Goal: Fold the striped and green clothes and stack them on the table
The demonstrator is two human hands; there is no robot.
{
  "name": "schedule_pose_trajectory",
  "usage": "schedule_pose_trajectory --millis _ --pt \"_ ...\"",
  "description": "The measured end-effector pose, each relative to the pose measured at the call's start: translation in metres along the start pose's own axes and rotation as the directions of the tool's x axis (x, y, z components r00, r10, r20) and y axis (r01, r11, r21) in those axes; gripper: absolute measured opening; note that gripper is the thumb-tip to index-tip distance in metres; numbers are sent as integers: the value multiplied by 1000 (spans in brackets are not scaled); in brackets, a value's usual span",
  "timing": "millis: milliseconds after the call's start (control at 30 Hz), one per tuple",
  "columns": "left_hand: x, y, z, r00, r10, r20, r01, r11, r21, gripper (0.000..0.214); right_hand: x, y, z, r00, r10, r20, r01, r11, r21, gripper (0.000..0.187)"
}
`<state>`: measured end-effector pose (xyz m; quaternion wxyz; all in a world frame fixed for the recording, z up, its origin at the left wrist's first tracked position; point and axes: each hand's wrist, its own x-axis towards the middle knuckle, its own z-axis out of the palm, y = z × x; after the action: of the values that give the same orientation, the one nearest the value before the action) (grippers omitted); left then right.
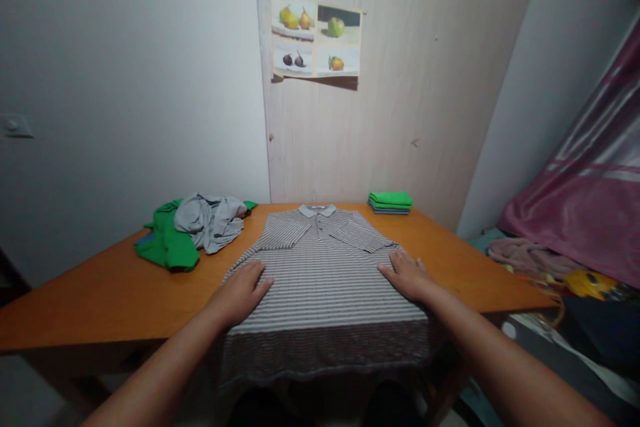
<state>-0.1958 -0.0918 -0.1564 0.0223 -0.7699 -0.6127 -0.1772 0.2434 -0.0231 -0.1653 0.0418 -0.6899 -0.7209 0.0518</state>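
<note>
Grey-striped polo shirt (320,267) lies face up at frame centre on the orange table (100,293), collar toward the wall, hem hanging over the near edge. Left hand (243,293) and right hand (407,275) rest flat on its two sides, fingers apart, gripping nothing. Judgement: smoothing goes best with even palm pressure, stroking outward from the midline so no creases get trapped. Loose clothes pile (195,230) sits left of centre; folded stack (390,202) sits right of the collar.

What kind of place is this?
Probably a room in a home: a striped shirt spread on an orange table, a fruit poster on the wooden panel, pink cloth hanging at the right.
</note>
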Motion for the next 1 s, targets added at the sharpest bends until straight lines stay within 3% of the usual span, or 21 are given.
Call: schedule_pose_trajectory --millis 167,267,400,533,667,867,1000 --pt "2 6 -10 998 9 67 -12 999 38 58 -10 3 -9 1000 9 -26 -9 1000 -13 87" --pt "0 11 -15 992 15 125 -25 996 80 60 -22 -2 -9 997 -73 -41 72 997 -19 86" --pt "-11 13 -16 975 -23 223 2 996 91 71 -40 -5 0 976 -219 22 219 976 -17 86" --pt "-25 5 -21 951 -63 303 29 993 116 77 -50 -3 -1 971 -235 42 236 972 -12 83" --pt "-33 12 -27 942 -159 297 111 979 171 81 -60 -20 -6 968 -250 22 250 968 -6 85" --pt "-43 52 -18 968 -50 246 23 993 114 76 -81 -58 -3 934 -354 53 353 935 26 85" --pt "-51 53 -17 977 -67 204 41 990 132 74 -86 -54 -3 940 -337 58 336 942 18 84"
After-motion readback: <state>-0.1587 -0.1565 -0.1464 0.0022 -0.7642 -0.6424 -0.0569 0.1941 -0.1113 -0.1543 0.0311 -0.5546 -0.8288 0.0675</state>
